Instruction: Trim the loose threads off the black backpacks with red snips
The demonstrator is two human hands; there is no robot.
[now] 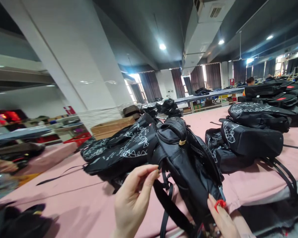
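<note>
Your left hand (133, 197) pinches closed by the black bag (182, 165); I can't tell your right hand's (223, 220) grip. Pink table (89, 198) below, white post (86, 62) beyond, lights (162, 46) above

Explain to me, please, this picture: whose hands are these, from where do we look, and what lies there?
There is no machine: a person works with two bare hands, seen from a camera worn on the head, looking forward and down. Black bags with white scribbles lie on a pink-covered table. The right hand is at the lower part of a black backpack, with something red at its fingers. The left hand pinches beside the backpack; whether it holds something is too small to tell.
</note>
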